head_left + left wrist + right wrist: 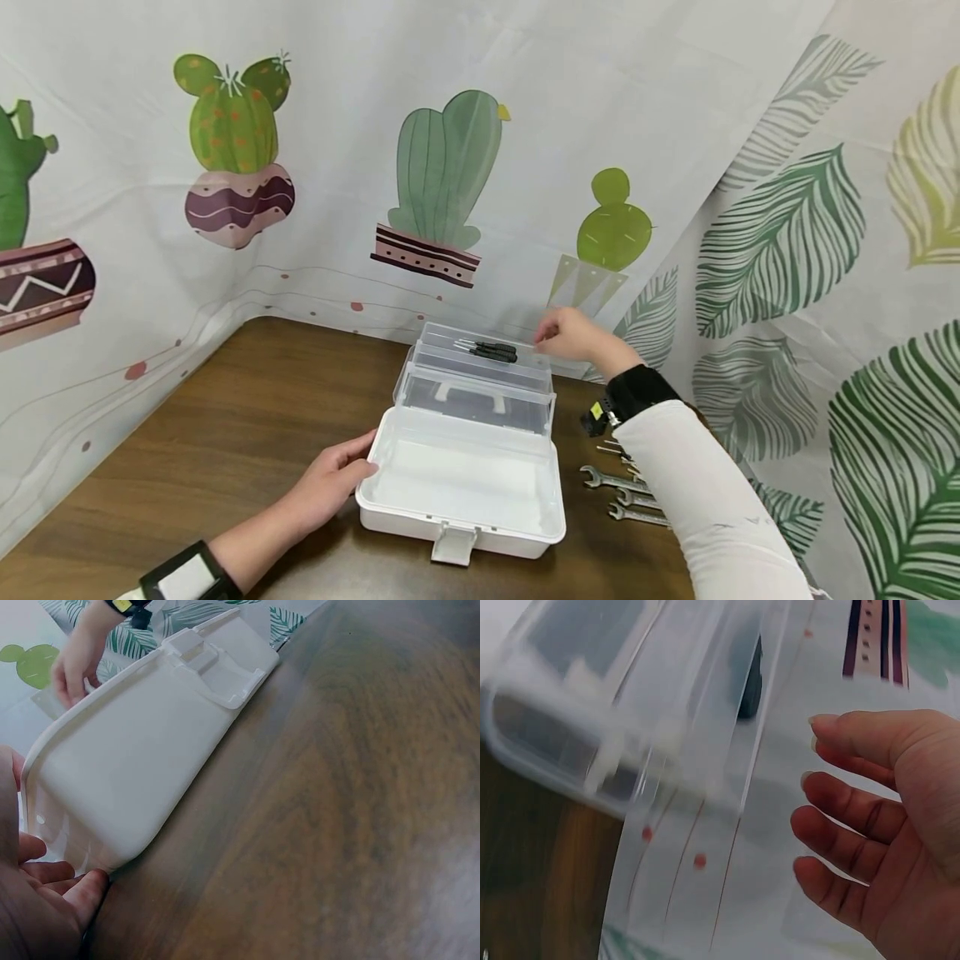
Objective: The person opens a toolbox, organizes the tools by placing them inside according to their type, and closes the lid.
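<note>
An opened white toolbox (461,483) stands on the table with its clear lid and tray (438,360) folded back. The bottom compartment holds nothing. Several black-handled screwdrivers (491,352) lie in the clear tray. My left hand (335,483) grips the box's left wall, thumb over the rim and fingers along the outside. In the left wrist view, those fingers (52,889) press against the white side. My right hand (573,333) hovers at the tray's right end, beside the screwdrivers. Its fingers (832,832) are loosely bent and nothing is between them.
Several open-end wrenches (611,481) lie to the right of the box, partly under the right sleeve. More thin tools lie just behind them. The brown wooden table (300,375) meets a printed cloth backdrop (337,167) close behind the lid. A latch (453,544) hangs at the box's front.
</note>
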Demonstrator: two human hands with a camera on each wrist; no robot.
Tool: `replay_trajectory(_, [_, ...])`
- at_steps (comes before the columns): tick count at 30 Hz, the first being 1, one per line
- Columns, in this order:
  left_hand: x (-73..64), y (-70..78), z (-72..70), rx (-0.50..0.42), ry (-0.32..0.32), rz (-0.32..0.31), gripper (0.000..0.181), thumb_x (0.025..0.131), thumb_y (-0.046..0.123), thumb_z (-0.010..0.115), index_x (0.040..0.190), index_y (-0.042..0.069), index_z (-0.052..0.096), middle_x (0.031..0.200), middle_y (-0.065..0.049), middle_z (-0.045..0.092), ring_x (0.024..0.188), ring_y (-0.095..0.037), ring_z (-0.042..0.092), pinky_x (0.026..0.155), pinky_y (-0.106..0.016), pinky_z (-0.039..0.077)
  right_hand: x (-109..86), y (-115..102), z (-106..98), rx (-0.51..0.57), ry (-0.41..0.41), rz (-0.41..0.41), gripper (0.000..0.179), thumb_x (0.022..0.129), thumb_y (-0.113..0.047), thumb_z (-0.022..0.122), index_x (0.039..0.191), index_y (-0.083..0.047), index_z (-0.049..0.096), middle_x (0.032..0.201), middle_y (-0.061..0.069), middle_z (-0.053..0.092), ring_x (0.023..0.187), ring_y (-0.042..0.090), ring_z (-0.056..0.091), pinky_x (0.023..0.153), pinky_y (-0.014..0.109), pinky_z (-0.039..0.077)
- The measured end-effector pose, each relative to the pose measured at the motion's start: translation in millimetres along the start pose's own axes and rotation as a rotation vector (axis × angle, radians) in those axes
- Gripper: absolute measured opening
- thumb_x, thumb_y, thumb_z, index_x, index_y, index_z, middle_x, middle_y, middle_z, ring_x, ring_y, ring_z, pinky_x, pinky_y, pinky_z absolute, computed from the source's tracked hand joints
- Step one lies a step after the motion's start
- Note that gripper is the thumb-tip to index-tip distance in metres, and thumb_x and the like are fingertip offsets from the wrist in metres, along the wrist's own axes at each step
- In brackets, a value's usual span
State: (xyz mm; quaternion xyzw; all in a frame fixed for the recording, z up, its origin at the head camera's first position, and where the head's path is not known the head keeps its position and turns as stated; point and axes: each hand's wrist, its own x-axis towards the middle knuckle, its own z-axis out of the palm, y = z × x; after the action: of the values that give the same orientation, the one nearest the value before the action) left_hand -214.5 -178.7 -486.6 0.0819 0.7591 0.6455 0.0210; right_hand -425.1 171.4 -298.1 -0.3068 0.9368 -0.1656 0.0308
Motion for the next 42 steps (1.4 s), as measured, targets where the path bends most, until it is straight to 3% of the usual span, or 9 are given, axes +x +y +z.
replay_trajectory(5, [0.2,-0.1,0.4,-0.007,-0.007,0.007,0.06,0.101,0.012,0.054,0.156,-0.005,0.036,0.158,-0.028,0.042,0.132,-0.035,0.054,0.093,-0.025,0.055,-26.6,32,-7,-0.016,0.005,0.071,0.013,0.09,-0.014,0.074,0.098,-0.005,0.078,0.099,0.011,0.077,0.094,0.025,0.069,0.087,0.043,0.056])
replay_trajectory(9, [-0.3,1.4,0.9,-0.008,-0.005,0.004,0.06,0.101,0.012,0.055,0.156,-0.005,0.037,0.159,-0.027,0.042,0.132,-0.033,0.054,0.093,-0.024,0.054,-49.8,59,-7,-0.007,0.016,0.139,0.014,0.091,-0.014,0.073,0.099,-0.004,0.078,0.099,0.012,0.078,0.093,0.024,0.07,0.084,0.043,0.057])
replay_trajectory(17, [0.8,2.9,-0.3,0.057,0.027,0.014,0.059,0.1,0.013,0.057,0.155,-0.003,0.041,0.156,-0.022,0.048,0.131,-0.021,0.055,0.093,-0.015,0.049,-87.4,111,6,-0.011,0.005,0.221,0.019,0.091,-0.015,0.071,0.103,-0.002,0.077,0.099,0.012,0.078,0.091,0.024,0.069,0.082,0.044,0.056])
replay_trajectory(21, [1.9,1.9,-0.3,0.041,0.026,0.01,0.059,0.1,0.013,0.057,0.155,-0.002,0.041,0.157,-0.022,0.047,0.129,-0.019,0.056,0.094,-0.016,0.05,-102.1,131,17,0.02,-0.015,0.295,0.021,0.092,-0.013,0.069,0.106,-0.001,0.077,0.103,0.015,0.077,0.094,0.029,0.069,0.084,0.048,0.056])
replay_trajectory(27, [0.4,-0.3,0.7,-0.014,0.002,-0.002,0.06,0.1,0.011,0.056,0.156,-0.005,0.038,0.157,-0.027,0.044,0.125,-0.025,0.06,0.09,-0.023,0.055,-119.4,149,35,0.045,-0.037,0.377,0.023,0.089,-0.009,0.072,0.107,0.004,0.075,0.101,0.016,0.076,0.095,0.03,0.069,0.083,0.049,0.057])
replay_trajectory(34, [0.5,0.1,0.6,0.002,-0.007,0.007,0.061,0.101,0.012,0.055,0.156,-0.006,0.036,0.157,-0.028,0.043,0.13,-0.028,0.056,0.091,-0.023,0.055,-133.6,157,46,0.1,-0.094,0.462,0.02,0.086,-0.007,0.071,0.104,0.003,0.075,0.101,0.014,0.075,0.095,0.03,0.068,0.086,0.051,0.056])
replay_trajectory(42, [1.1,0.6,0.1,0.022,0.0,0.01,0.06,0.1,0.012,0.056,0.156,-0.004,0.038,0.158,-0.025,0.044,0.133,-0.03,0.053,0.091,-0.017,0.051,-144.9,165,54,0.129,-0.11,0.513,0.016,0.087,-0.008,0.071,0.099,0.0,0.077,0.104,0.015,0.074,0.089,0.025,0.063,0.074,0.042,0.054])
